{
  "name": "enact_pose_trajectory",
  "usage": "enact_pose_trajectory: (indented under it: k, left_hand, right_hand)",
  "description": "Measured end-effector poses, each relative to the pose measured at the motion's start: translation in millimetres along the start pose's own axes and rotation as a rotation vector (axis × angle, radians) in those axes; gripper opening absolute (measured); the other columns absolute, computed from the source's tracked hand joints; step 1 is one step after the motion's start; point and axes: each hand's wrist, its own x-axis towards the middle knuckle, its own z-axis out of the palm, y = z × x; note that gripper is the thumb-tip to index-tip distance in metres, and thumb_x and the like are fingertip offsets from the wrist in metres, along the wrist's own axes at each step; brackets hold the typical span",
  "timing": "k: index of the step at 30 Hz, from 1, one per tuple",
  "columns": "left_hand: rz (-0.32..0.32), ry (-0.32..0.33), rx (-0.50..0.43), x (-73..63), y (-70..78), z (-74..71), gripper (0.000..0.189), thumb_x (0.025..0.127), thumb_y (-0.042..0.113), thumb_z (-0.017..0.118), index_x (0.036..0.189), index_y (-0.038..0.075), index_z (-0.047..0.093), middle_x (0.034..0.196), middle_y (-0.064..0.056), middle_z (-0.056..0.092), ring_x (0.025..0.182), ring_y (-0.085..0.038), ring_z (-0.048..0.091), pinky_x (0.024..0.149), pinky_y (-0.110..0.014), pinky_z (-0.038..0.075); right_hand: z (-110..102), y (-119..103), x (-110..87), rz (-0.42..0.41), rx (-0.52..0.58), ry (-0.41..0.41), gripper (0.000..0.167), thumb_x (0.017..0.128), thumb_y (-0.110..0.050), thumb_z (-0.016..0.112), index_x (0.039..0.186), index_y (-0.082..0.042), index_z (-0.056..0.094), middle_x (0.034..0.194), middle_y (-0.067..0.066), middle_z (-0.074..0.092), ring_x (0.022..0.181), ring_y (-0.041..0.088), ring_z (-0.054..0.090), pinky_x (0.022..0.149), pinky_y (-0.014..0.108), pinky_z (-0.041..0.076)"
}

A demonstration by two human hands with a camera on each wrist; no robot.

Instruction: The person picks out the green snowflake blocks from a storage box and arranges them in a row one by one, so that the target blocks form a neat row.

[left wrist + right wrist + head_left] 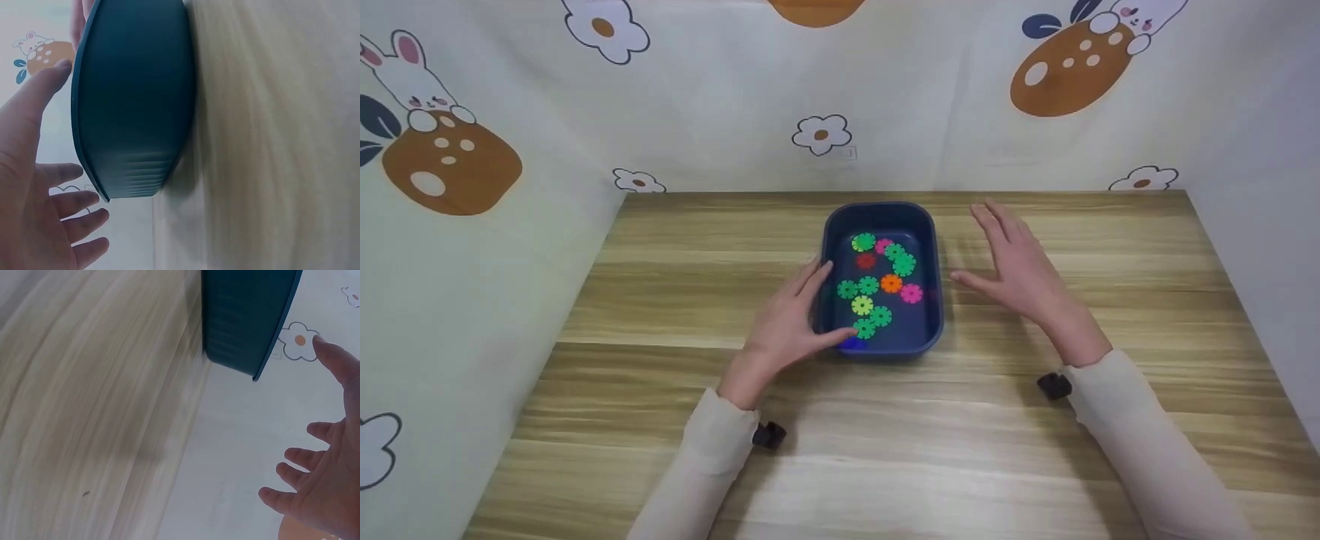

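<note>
A dark blue rectangular bin [883, 349] stands on the wooden table, with several small flower-shaped plastic discs [891, 283] in green, pink, orange, red and yellow spread over its floor. My left hand [784, 322] is at the bin's left side, thumb stretched over the near left corner and fingers spread along the rim. In the left wrist view the left hand [34, 191] appears beside the bin's rim with nothing in its grasp. My right hand [1024, 274] hovers right of the bin, apart from it, fingers extended and thumb toward the bin; the right wrist view shows its palm bare.
The wood-grain table [675, 300] extends around the bin. A pale cloth [720, 112] printed with flowers, rabbits and brown fruit rises behind the table and along its left side. A plain pale wall [1252, 225] borders the right. Small black devices [769, 435] sit at both wrists.
</note>
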Motion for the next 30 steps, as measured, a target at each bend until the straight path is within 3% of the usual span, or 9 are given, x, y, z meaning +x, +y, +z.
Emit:
enact_pose_trajectory:
  k: [7, 14, 24, 30]
  left_hand:
    - [-0.035, 0.02, -0.035, -8.3, -2.1, 5.4, 0.108, 0.073, 0.066, 0.077, 0.159, 0.025, 0.027, 0.164, -0.006, 0.03, 0.142, -0.035, 0.045, 0.109, -0.053, 0.047]
    - [-0.056, 0.019, -0.091, -13.8, -2.0, 6.4, 0.112, 0.07, 0.063, 0.082, 0.158, 0.02, 0.028, 0.162, -0.012, 0.035, 0.145, -0.034, 0.04, 0.115, -0.052, 0.039]
    - [-0.097, -0.008, -0.446, -17.7, -2.9, 13.5, 0.109, 0.072, 0.038, 0.088, 0.159, 0.02, 0.026, 0.159, -0.017, 0.038, 0.137, -0.035, 0.051, 0.113, -0.045, 0.043]
    - [-0.093, -0.017, -0.496, -16.5, -2.6, 13.2, 0.107, 0.075, 0.032, 0.088, 0.16, 0.019, 0.024, 0.158, -0.016, 0.039, 0.135, -0.033, 0.053, 0.112, -0.044, 0.045]
  right_hand:
    - [4, -18, 3.4, -0.027, 0.015, -0.036, 0.094, 0.087, -0.047, 0.074, 0.158, -0.01, 0.025, 0.164, 0.019, 0.021, 0.149, 0.042, 0.024, 0.12, 0.061, 0.026]
    - [8, -36, 7.0, -0.059, 0.056, -0.078, 0.085, 0.089, -0.042, 0.073, 0.156, -0.011, 0.03, 0.164, 0.018, 0.024, 0.15, 0.039, 0.025, 0.121, 0.059, 0.027]
    - [18, -63, 15.5, -0.038, 0.153, -0.144, 0.065, 0.092, -0.035, 0.072, 0.149, -0.018, 0.045, 0.164, 0.008, 0.026, 0.15, 0.032, 0.028, 0.119, 0.054, 0.034]
    - [28, -76, 20.6, -0.067, 0.22, -0.17, 0.058, 0.093, -0.034, 0.071, 0.145, -0.018, 0.05, 0.154, 0.008, 0.042, 0.14, 0.03, 0.045, 0.114, 0.051, 0.042]
